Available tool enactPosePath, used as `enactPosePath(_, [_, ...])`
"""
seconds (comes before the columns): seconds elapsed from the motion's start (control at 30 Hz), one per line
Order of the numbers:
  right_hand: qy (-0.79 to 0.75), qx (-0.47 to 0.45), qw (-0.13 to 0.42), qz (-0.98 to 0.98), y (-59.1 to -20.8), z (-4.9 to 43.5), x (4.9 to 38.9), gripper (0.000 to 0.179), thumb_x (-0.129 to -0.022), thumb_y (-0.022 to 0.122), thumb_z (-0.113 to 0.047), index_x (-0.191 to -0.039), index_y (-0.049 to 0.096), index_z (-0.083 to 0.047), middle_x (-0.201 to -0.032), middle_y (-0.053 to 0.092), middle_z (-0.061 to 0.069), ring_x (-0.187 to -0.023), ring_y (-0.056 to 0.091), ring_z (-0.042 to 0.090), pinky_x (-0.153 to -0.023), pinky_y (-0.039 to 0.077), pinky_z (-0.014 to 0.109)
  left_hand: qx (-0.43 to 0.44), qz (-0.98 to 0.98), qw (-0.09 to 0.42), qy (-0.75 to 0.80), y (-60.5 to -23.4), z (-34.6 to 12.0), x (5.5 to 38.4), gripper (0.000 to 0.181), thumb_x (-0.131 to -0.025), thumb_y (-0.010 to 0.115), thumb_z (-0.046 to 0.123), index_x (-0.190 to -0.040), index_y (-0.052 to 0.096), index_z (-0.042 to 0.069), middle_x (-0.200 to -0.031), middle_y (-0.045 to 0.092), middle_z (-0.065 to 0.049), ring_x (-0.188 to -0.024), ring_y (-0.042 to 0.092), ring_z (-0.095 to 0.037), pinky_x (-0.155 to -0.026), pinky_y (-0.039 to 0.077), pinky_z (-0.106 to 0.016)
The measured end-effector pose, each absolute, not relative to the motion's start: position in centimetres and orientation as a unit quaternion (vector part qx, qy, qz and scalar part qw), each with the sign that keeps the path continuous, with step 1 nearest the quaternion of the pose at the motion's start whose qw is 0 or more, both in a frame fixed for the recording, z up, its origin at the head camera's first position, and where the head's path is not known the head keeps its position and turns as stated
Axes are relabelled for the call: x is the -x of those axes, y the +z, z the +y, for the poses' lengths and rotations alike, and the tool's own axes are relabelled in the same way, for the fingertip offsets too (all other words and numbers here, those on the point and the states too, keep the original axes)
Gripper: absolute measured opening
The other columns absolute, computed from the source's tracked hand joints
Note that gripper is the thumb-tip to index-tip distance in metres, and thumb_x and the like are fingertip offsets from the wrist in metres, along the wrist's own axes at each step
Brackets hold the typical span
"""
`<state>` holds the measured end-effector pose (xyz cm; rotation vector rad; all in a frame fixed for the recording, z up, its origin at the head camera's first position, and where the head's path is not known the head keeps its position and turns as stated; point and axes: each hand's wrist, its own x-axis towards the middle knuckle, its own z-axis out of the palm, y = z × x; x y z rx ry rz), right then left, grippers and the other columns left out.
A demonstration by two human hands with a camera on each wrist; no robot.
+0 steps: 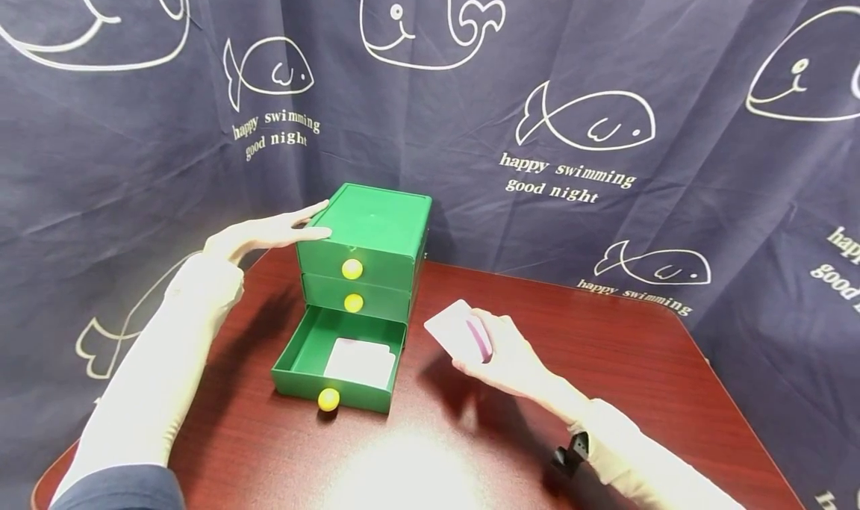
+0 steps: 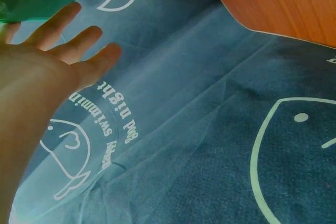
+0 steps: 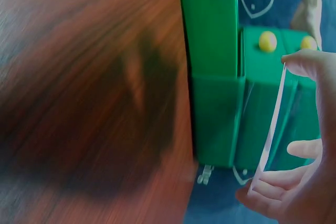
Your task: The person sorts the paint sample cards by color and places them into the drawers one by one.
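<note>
A green three-drawer cabinet (image 1: 376, 219) with yellow round knobs stands on the table. Its bottom drawer (image 1: 295, 383) is pulled out and contains pale cards (image 1: 359, 361) lying flat. My left hand (image 1: 265, 234) rests on the cabinet's upper left edge; its fingers look extended in the left wrist view. To the right of the drawer, above the tabletop, my right hand (image 1: 504, 353) holds a thin white card (image 1: 449, 327) with a pinkish-purple band. The right wrist view shows this card edge-on between thumb and fingers; whether it is one card or several, I cannot tell.
The dark red wooden table (image 1: 605, 390) has rounded corners. Behind it hangs a blue-grey curtain (image 1: 463, 122) printed with whales, fish and lettering, close to the cabinet's back. A bright glare covers the table's front middle. A black strap piece (image 1: 571, 454) sits at the right wrist.
</note>
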<state>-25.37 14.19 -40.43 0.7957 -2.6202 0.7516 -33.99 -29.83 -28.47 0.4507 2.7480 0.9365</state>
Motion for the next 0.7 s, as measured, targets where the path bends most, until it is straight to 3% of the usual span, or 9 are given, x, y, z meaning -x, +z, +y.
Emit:
enactPosePath(0.33, [0.271, -0.361, 0.111, -0.886, -40.3, 10.7, 24.2, 0.076, -0.069, 0.079, -0.048, -0.135, 0.051, -0.023, -0.111, 0.060, -0.012, -0.101, 0.050, 0.009, -0.085, 0.047, 0.032, -0.151, 0.928, 0.102, 0.325, -28.8, -29.9, 33.9, 0.081, -0.095, 0.049, 0.054, -0.157, 0.002, 0.029, -0.165, 0.003, -0.003, -0.150, 0.006, -0.037, -0.119, 0.012, -0.058])
enactPosePath(0.4, [0.289, -0.380, 0.089, -0.874, -40.0, 9.9, 24.0, 0.063, -0.072, 0.079, -0.049, -0.125, 0.056, -0.024, -0.102, 0.061, -0.012, -0.094, 0.052, 0.008, -0.080, 0.049, 0.031, -0.151, 0.928, 0.102, 0.326, -28.8, -30.0, 33.9, 0.081, -0.095, 0.049, 0.056, -0.156, 0.002, 0.030, -0.165, 0.004, -0.001, -0.150, 0.007, -0.036, -0.120, 0.011, -0.057])
enactPosePath(0.53, [0.281, -0.402, 0.070, -0.869, -39.4, 8.4, 23.9, 0.062, -0.074, 0.076, -0.051, -0.126, 0.056, -0.025, -0.105, 0.061, -0.011, -0.098, 0.053, 0.009, -0.082, 0.050, 0.031, -0.152, 0.928, 0.098, 0.325, -28.7, -29.9, 33.9, 0.079, -0.095, 0.047, 0.057, -0.156, 0.004, 0.032, -0.164, 0.006, 0.001, -0.150, 0.010, -0.034, -0.120, 0.010, -0.056])
enactPosePath(0.63, [0.253, -0.419, 0.080, -0.868, -39.2, 7.5, 24.1, 0.076, -0.071, 0.077, -0.051, -0.137, 0.050, -0.025, -0.119, 0.060, -0.010, -0.110, 0.050, 0.010, -0.091, 0.048, 0.035, -0.154, 0.925, 0.098, 0.334, -28.6, -29.8, 33.9, 0.079, -0.096, 0.047, 0.056, -0.156, 0.004, 0.031, -0.164, 0.010, -0.003, -0.150, 0.013, -0.031, -0.121, 0.011, -0.054])
enactPosePath(0.7, [0.249, -0.441, 0.081, -0.858, -39.3, 6.7, 24.4, 0.073, -0.071, 0.077, -0.050, -0.134, 0.051, -0.024, -0.116, 0.060, -0.010, -0.109, 0.050, 0.010, -0.092, 0.047, 0.034, -0.154, 0.922, 0.099, 0.340, -28.7, -29.8, 33.9, 0.078, -0.096, 0.048, 0.054, -0.156, 0.003, 0.030, -0.163, 0.013, -0.007, -0.150, 0.015, -0.029, -0.121, 0.012, -0.053])
